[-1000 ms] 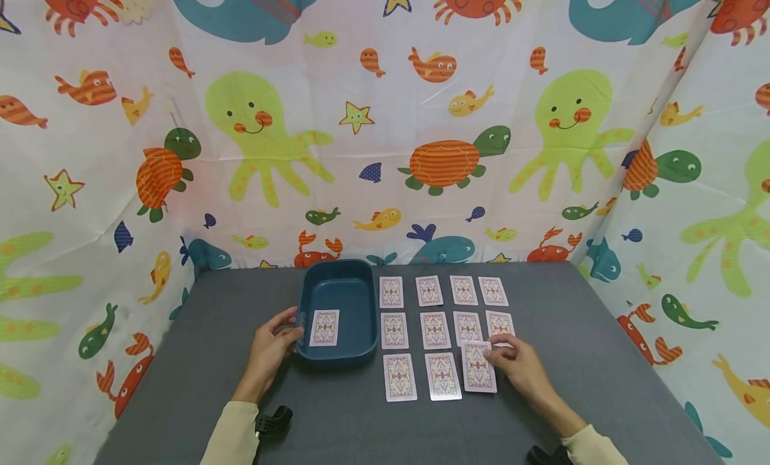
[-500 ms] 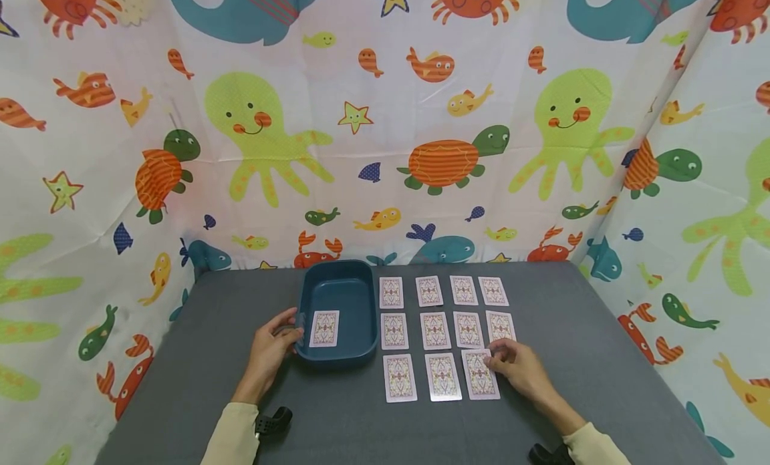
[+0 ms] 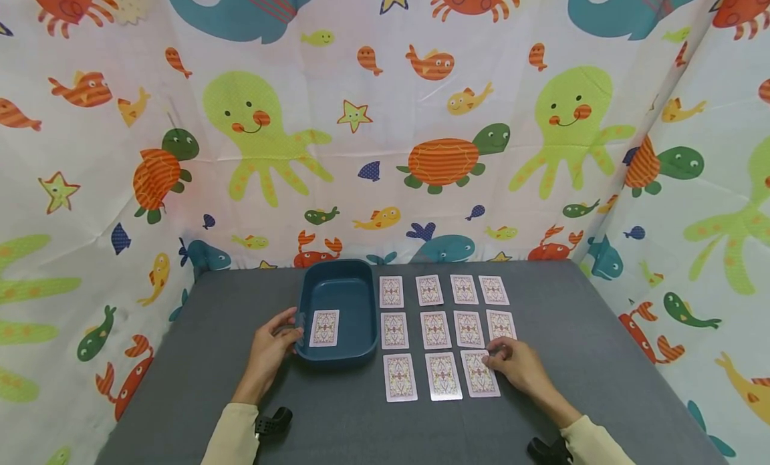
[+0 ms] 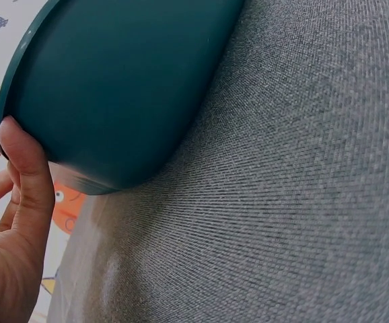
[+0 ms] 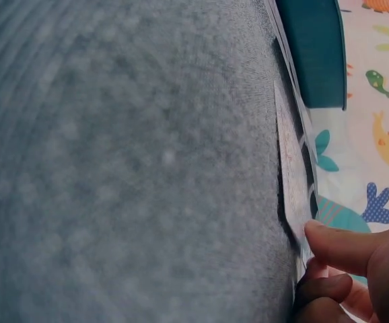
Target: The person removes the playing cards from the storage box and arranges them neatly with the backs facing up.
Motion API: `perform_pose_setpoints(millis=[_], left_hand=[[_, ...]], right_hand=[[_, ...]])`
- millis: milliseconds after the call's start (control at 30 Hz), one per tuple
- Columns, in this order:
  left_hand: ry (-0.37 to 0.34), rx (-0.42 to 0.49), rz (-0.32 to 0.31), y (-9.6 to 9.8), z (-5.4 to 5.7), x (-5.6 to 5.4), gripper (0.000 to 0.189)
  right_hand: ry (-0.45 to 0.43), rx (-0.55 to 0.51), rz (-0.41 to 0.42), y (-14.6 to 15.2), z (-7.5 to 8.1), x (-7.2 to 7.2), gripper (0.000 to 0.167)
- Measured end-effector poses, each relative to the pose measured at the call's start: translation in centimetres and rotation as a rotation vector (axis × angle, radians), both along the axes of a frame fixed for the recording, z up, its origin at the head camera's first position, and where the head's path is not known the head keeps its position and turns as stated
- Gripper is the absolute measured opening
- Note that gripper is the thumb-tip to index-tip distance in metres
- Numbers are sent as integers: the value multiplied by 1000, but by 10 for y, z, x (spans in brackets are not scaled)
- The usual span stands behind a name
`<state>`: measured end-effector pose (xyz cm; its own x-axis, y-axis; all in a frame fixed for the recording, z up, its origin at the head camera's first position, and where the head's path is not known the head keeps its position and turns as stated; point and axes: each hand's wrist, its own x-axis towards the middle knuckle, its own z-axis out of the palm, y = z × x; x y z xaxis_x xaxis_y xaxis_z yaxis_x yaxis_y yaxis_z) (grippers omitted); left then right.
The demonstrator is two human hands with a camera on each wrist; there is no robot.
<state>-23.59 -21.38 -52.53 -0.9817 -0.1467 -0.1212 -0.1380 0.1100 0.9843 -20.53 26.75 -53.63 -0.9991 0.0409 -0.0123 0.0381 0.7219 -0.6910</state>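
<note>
At the left, my left hand (image 3: 269, 348) grips the near-left rim of a dark blue tray (image 3: 367, 304), thumb outside the wall in the left wrist view. One playing card (image 3: 324, 328) lies face down in the tray. My right hand (image 3: 521, 366) pinches the upper right edge of a face-down playing card (image 3: 479, 377) in the front row. In the right wrist view, the thumb (image 5: 336, 245) meets the edge of that card (image 5: 290, 168), which looks slightly raised off the cloth. Its front side is hidden.
Several other face-down cards lie in rows right of the tray, such as a back card (image 3: 391, 292) and a front card (image 3: 400, 378). A grey cloth (image 3: 361, 431) covers the table. A curtain with sea animals (image 3: 385, 151) stands behind it.
My right hand has brought the pinched card down toward me and nearly flat, level with the front row; it no longer overlaps the card behind. The left hand and tray stay put.
</note>
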Motion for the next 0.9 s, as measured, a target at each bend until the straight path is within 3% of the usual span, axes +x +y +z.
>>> perform_pose_setpoints(millis=[467,900], left_hand=[[-11,-9,9,1,3,0,51],[-13,-3,12,-1,2,1,51]], right_hand=[[22,-22,-46,-5,7,2,21],[80,-120,11,-27,43,0,18]])
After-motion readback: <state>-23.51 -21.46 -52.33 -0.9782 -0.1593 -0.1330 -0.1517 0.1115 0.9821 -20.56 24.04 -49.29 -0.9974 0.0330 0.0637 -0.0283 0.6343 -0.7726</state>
